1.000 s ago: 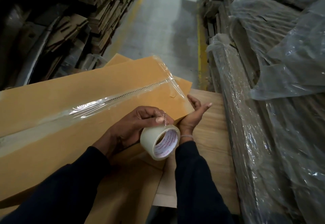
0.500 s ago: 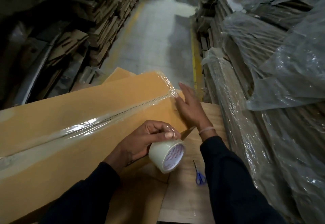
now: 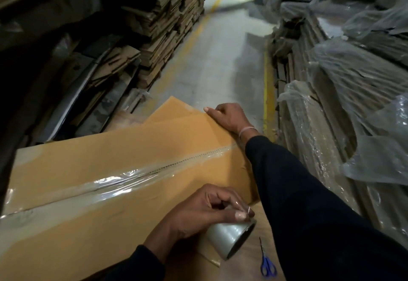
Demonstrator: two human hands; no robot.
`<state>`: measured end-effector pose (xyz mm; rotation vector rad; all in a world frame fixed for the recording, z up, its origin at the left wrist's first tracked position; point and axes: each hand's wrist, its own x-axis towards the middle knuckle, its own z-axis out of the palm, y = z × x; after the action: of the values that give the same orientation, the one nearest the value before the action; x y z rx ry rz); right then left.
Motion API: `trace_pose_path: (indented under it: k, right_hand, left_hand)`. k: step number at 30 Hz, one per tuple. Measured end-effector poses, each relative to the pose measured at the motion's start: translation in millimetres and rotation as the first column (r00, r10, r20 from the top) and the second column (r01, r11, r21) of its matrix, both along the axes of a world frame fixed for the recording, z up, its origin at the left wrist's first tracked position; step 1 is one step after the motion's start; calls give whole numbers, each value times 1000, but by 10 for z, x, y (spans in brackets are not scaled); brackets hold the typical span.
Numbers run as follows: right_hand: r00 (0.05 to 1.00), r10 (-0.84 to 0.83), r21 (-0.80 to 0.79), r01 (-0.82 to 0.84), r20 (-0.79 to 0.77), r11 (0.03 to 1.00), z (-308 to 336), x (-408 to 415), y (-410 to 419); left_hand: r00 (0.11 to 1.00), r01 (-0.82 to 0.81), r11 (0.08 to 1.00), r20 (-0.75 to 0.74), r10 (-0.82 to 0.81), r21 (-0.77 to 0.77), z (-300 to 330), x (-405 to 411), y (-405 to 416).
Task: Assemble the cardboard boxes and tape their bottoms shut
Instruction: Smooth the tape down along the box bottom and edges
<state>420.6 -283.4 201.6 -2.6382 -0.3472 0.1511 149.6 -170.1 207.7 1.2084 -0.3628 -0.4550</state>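
Note:
A long brown cardboard box lies across the wooden table, bottom side up. Clear tape runs along its middle seam from the left edge to the right end. My left hand grips a roll of clear tape near the box's front right corner, thumb on top of the roll. My right hand reaches over the box and holds its far right corner, fingers curled over the edge.
Blue-handled scissors lie on the table right of the roll. Stacks of flat cardboard line the left. Plastic-wrapped bundles stand on the right. A concrete aisle with yellow lines runs ahead between them.
My right hand has moved from the taped seam end up to the box's far right corner. The loose tape end at the seam now lies flat. The left hand keeps the roll.

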Motion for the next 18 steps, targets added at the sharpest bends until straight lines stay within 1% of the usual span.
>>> trace_pose_path:
  k: [2,5,7,9,12,14,16,17,18]
  right_hand:
    - [997,-33,93,39,-66,995,-14,40,-22]
    - [971,-49,125,80,-233,989,61,0,-29]
    - [961,-42,178,94,-273,980,105,-75,-43]
    - [975,-24,186,67,-222,980,89,-211,-116]
    - [994,14,17,-12,-111,1000,28,-642,-299]
    - [997,24,-46,-28,-75,999,21,-998,-469]
    - [997,13,-75,-19,-75,997,-13,-1311,-704]
    - [997,-9,-82,3,-70,997,-39,-1459,-823]
    - [997,-63,-68,59,-54,996,-80,-1597,-937]
  left_hand:
    - [999,-4,1000,34,3,20,-26,27,8]
    - [999,-4,999,43,3,32,-37,43,2]
    - [999,5,1000,34,-6,23,-36,27,-18]
    - [1000,7,1000,26,-7,10,-30,10,-38]
    - [1000,-5,1000,-16,5,-20,-2,-13,-47]
    - [999,8,1000,-40,-9,-28,1,-14,-46]
    - [998,14,999,-55,-16,-36,-15,-17,-54]
    - [998,14,999,-59,-16,-37,-23,-20,-61]
    - [998,12,999,-62,-15,-33,-31,-21,-70]
